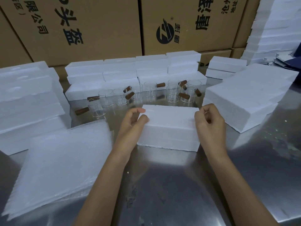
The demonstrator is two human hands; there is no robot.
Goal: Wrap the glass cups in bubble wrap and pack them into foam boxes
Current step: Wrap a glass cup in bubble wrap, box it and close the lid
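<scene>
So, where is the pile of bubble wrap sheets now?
In the head view the bubble wrap lies low on the left of the metal table, beside the left forearm, in front of the foam stack.

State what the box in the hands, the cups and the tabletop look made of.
Box: white foam, probably polystyrene; matte, with crumbly bottom edges.
Cups: clear glass, see-through and glinting; their brown side handles look like wood, though that is uncertain.
Tabletop: brushed metal, likely stainless steel; dull grey reflections.

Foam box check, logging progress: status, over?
Both hands, left and right, grip foam box ends. Box closed. Glass cups unwrapped behind; nothing blocking.
</scene>
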